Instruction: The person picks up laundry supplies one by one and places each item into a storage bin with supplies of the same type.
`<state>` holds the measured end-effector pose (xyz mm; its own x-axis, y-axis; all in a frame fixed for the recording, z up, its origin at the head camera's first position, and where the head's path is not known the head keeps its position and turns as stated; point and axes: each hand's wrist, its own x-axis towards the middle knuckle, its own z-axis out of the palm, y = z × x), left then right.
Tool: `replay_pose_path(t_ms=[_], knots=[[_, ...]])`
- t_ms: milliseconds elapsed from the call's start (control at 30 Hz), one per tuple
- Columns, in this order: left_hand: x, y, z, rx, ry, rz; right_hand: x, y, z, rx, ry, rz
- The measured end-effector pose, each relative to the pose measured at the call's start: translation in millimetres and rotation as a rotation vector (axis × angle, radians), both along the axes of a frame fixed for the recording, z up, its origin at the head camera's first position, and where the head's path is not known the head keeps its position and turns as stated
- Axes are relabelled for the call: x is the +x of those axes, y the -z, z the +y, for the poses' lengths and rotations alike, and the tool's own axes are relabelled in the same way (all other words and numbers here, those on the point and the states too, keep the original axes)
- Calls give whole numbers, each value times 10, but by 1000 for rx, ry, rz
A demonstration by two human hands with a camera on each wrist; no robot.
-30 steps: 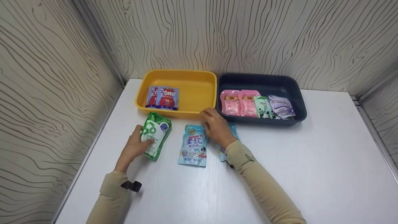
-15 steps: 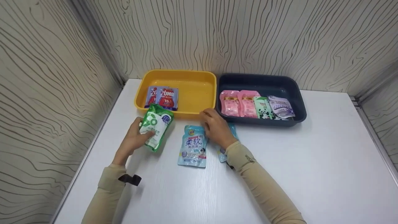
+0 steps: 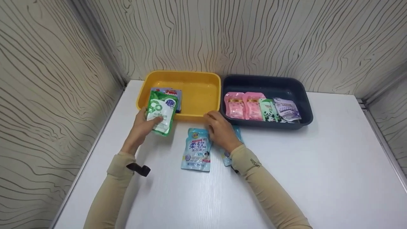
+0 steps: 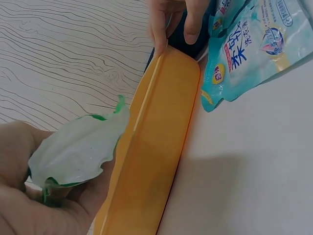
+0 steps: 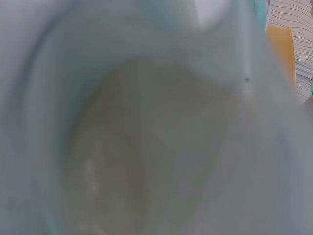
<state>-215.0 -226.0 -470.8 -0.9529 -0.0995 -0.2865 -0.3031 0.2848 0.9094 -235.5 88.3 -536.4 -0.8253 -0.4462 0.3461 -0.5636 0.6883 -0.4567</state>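
Observation:
My left hand [image 3: 140, 128] grips a green-and-white detergent pouch [image 3: 166, 111], thumb across its front. The pouch overlaps the front wall of the yellow tub [image 3: 203, 103] in the head view and partly covers two purple-and-red packets [image 3: 179, 95] inside. In the left wrist view, the pouch [image 4: 80, 149] is seen edge-on beside the tub's rim. My right hand [image 3: 221, 132] reaches to the yellow tub's front right corner, fingertips at the rim and thumb apart from them. One light-blue pouch [image 3: 197, 149] lies left of this hand; a second blue pouch [image 3: 227, 159] is partly hidden under it.
Against the yellow tub stands a dark blue tub [image 3: 270, 125] holding two pink pouches [image 3: 236, 106], a green panda packet [image 3: 268, 109] and a purple pouch [image 3: 287, 109]. Patterned panels [image 3: 203, 38] close off the back and left of the white table [image 3: 334, 165].
My left hand has carried the green-and-white pouch up and forward from in front of the yellow tub to over its front rim. The right hand has stayed at the tub's corner.

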Motion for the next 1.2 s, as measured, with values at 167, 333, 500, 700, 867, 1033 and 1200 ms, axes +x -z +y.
replay_pose_path(t_ms=[167, 333, 500, 700, 867, 1033, 1200], knots=[[-149, -29, 90, 91, -20, -5, 7, -7, -4, 3, 8, -20], [-281, -7, 149, 232, -9, -9, 0, 4, -14, 5, 6, -7], [-398, 71, 190, 453, 40, -10, -5, 10, -11, -3, -13, 55], [-505, 102, 265, 577, 65, -32, -4, 7, -2, -1, -8, 42], [-547, 106, 322, 598, 49, -14, 0, 10, -7, -5, -6, 35], [-602, 131, 363, 605, 22, -7, -1, 11, -14, -5, -16, 57], [-677, 152, 437, 535, -1, -7, 7, 14, -10, -7, -10, 48]])
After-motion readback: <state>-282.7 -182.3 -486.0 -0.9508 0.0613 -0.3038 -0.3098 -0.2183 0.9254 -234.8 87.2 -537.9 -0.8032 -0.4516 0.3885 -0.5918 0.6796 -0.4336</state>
